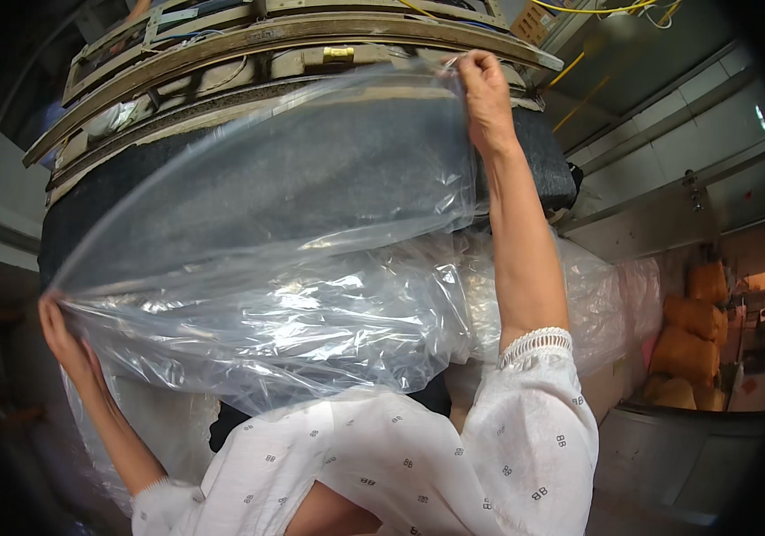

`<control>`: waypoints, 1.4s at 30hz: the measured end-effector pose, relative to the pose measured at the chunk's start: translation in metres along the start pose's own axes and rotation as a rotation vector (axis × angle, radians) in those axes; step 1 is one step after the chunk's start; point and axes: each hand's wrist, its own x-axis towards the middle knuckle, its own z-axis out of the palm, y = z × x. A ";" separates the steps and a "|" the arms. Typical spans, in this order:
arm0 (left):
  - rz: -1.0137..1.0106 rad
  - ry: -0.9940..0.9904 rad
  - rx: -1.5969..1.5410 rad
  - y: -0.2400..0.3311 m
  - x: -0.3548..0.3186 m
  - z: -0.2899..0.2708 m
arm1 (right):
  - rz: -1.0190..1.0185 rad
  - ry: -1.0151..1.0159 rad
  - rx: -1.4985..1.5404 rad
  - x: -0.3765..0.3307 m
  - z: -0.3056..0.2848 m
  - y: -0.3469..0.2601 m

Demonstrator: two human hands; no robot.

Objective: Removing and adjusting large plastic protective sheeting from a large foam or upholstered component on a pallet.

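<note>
A large sheet of clear plastic film (293, 179) is stretched between my two hands over a dark padded surface (87, 219). Out to the far right, my right hand (485, 94) pinches one corner of it, with the arm held straight. My left hand (62, 335) grips another part of the film at the left, lower than the right hand. From hand to hand the film's upper edge bows in a long curve. Toward me it bunches into shiny folds (355, 313) that reach my white patterned shirt (346, 447).
Beyond the dark surface runs a wooden-edged machine frame (257, 40) with a small brass-coloured piece (338, 55). More crumpled clear film (597, 295) spreads to the right. Orange-brown bundles (686, 339) are stacked at the far right. Yellow cables (570, 76) hang at the upper right.
</note>
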 end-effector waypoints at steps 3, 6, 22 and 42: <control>-0.093 0.072 0.091 0.015 0.048 0.064 | -0.276 0.333 -0.378 0.006 -0.001 0.007; 0.368 -0.150 0.272 -0.076 0.117 0.086 | -0.224 0.358 -0.642 0.008 -0.019 0.070; 0.231 -0.111 0.522 -0.066 0.173 0.181 | -0.185 0.556 -0.940 0.042 -0.032 0.083; 0.448 -0.149 0.456 -0.089 0.183 0.118 | 0.154 0.345 -1.277 0.017 -0.017 0.061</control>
